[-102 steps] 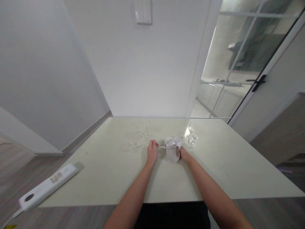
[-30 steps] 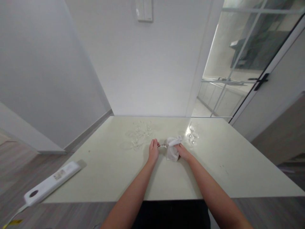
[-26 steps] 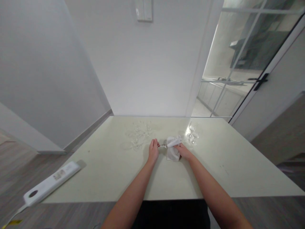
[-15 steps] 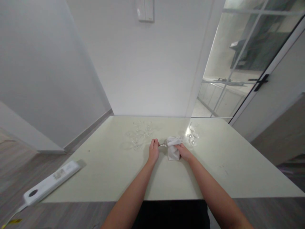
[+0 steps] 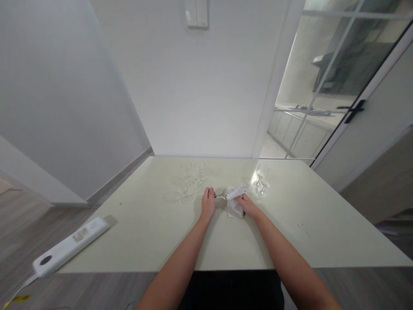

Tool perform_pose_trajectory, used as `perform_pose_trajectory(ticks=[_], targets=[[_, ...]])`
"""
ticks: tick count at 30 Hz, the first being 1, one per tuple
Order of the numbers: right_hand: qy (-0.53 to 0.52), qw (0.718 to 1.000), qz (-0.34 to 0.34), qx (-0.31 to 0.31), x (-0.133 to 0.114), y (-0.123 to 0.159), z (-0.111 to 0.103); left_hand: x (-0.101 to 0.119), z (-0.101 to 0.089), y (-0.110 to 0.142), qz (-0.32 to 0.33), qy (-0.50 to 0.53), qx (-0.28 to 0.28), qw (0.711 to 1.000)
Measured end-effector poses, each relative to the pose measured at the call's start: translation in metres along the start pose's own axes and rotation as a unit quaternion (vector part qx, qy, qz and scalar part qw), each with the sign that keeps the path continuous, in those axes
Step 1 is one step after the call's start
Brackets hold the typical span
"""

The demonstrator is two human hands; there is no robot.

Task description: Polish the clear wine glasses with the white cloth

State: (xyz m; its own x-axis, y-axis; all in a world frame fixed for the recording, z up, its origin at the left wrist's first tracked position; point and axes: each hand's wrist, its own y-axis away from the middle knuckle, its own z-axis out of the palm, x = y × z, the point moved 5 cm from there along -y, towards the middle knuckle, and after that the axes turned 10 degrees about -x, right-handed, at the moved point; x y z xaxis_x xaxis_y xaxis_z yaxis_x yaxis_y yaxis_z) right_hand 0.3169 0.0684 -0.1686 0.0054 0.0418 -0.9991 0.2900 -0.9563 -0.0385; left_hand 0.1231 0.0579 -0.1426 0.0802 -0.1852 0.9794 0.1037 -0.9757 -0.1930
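My left hand (image 5: 208, 203) is closed around the stem end of a clear wine glass (image 5: 221, 196), which lies sideways in the air above the table. A white cloth (image 5: 235, 207) covers the bowl of that glass and hangs down below it. My right hand (image 5: 247, 204) grips the cloth at the bowl, its fingers partly tucked into the folds. To the left stand several clear stemmed glasses (image 5: 186, 196) in a group. More glasses (image 5: 260, 187) stand just right of the cloth, close to my right hand.
A pale table (image 5: 142, 241) spreads beneath my hands, its far edge at a white wall (image 5: 200, 94). On its front left corner rests a white power strip (image 5: 72, 247) with a cable. A glass-paned door with a black handle (image 5: 354, 112) is at the right.
Both hands keep nearly the same place. The cloth has shifted very slightly over the glass bowl, and its folds look a little different.
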Motion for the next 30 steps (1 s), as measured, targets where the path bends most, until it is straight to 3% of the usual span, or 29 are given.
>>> perform_pose_trajectory(ticks=[6,21,30], targets=[[0.002,1.000,0.026,0.011,-0.0004,0.0012,0.0000,0.0009,0.0000,0.0003,0.008,-0.001,-0.004,1.000],[0.027,1.000,-0.001,-0.009,0.0002,-0.0007,-0.0025,-0.0003,0.0008,-0.0020,0.026,-0.011,-0.004,1.000],[-0.072,0.997,0.036,-0.012,-0.0033,0.0049,-0.0009,-0.0037,0.0045,-0.0013,-0.020,0.011,-0.024,0.999]])
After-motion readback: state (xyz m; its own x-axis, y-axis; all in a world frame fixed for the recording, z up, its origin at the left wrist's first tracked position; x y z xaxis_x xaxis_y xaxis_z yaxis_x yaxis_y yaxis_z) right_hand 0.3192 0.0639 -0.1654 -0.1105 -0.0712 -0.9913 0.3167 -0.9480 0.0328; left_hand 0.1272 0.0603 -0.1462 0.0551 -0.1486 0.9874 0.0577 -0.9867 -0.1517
